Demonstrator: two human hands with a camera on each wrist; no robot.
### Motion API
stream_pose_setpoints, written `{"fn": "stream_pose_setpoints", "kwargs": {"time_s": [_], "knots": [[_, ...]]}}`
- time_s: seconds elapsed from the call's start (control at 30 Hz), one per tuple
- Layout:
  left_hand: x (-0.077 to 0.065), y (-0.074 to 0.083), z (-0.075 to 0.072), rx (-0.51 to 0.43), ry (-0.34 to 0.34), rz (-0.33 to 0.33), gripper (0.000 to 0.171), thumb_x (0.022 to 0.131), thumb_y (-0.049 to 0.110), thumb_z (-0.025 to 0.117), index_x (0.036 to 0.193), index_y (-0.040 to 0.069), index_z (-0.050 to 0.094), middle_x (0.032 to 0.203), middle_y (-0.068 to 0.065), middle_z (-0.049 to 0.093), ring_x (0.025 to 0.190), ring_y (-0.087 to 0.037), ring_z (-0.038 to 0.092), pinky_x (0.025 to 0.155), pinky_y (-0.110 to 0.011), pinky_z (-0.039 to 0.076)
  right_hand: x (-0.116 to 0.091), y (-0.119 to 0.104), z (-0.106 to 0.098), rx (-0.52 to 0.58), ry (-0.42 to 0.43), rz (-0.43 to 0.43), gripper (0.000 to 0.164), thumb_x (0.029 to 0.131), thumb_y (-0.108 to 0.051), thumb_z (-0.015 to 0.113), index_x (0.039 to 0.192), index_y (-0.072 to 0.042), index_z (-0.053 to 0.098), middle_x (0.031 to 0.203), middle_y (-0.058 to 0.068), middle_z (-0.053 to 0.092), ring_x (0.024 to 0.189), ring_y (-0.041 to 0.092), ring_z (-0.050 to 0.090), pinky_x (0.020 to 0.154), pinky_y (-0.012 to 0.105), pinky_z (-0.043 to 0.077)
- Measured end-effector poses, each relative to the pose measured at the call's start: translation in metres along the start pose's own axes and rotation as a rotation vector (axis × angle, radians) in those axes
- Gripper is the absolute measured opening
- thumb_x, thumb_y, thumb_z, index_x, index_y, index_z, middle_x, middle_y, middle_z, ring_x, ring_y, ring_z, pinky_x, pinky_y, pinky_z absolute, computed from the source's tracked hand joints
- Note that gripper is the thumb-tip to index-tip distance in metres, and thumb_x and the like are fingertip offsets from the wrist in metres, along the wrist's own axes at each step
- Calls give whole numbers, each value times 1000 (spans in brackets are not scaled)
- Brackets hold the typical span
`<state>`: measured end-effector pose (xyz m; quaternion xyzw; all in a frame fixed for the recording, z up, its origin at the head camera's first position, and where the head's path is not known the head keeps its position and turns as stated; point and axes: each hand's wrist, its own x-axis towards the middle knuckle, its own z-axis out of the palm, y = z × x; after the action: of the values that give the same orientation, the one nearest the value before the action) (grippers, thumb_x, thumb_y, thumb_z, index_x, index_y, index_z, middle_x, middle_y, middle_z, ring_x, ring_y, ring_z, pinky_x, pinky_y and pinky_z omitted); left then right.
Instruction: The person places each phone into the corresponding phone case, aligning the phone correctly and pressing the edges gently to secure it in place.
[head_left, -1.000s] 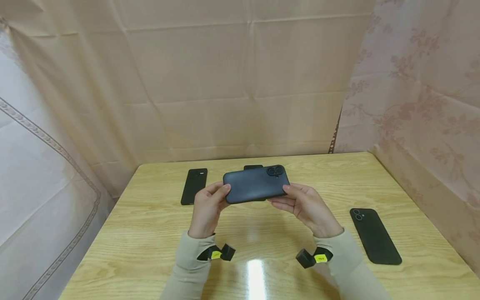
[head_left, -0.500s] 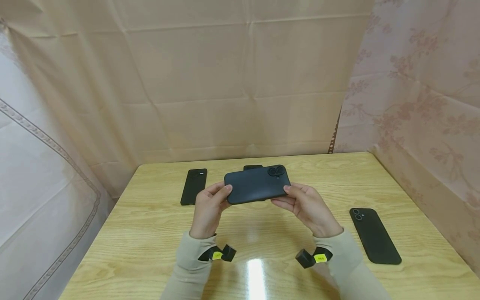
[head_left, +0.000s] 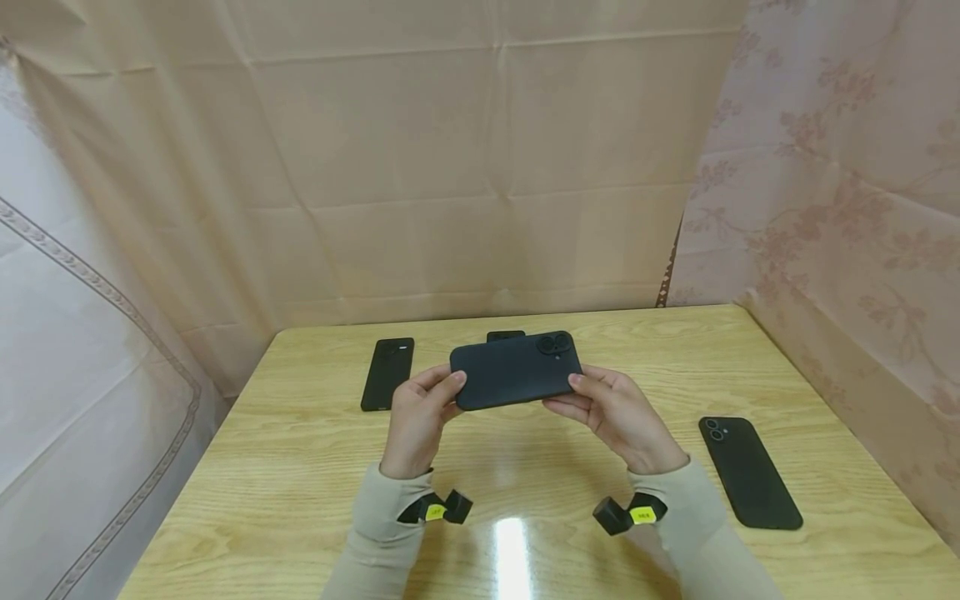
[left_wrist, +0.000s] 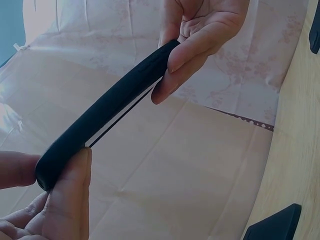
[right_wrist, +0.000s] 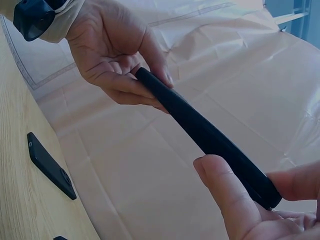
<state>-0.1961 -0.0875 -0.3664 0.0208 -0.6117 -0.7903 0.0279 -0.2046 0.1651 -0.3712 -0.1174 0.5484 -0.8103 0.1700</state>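
Observation:
A matte black phone [head_left: 517, 372] is held up sideways over the table, its back with two round camera rings towards the head camera. My left hand [head_left: 420, 421] pinches its left end, thumb on the back and fingers behind. The right hand [head_left: 622, 423] grips the other end the same way, its thumb at the lower right corner. Edge-on in the left wrist view, the phone [left_wrist: 105, 112] slants between both hands, with a pale strip and thin dark line along its front side. The right wrist view shows the phone's edge [right_wrist: 205, 132] between the same two grips.
Three more dark phones lie on the wooden table [head_left: 300, 483]: one phone [head_left: 388, 373] back left, another phone [head_left: 506, 335] partly hidden behind the held one, and a phone [head_left: 750, 472] at the right. A beige cloth [head_left: 480, 167] hangs behind the table.
The held phone has shifted very slightly right and down along with both hands. The pale sheen on its back has faded. Both grips stay the same.

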Motion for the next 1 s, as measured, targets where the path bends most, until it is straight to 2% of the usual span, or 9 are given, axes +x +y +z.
{"fn": "stream_pose_setpoints", "kwargs": {"time_s": [0.37,0.77,1.0], "knots": [[-1,1,-1,51,-16,15,27,93,4,63,114,-13,63,85,2,69,76,-9,68,72,-26,59,1,1,0,2,-12,-1,49,104,-6,42,146,15,27,118,1,71,105,16,70,91,32,54],[-1,1,-2,62,-22,10,27,93,4,63,115,-11,64,88,1,71,78,-10,70,74,-28,59,0,1,0,3,3,-12,49,104,-4,42,146,16,26,116,-1,71,103,15,70,90,31,55],[-2,2,0,20,2,14,25,92,4,64,114,-9,65,82,3,70,74,-9,68,74,-28,59,2,2,1,36,15,-3,51,104,-9,45,145,16,28,116,2,72,103,17,71,91,32,55]]}}
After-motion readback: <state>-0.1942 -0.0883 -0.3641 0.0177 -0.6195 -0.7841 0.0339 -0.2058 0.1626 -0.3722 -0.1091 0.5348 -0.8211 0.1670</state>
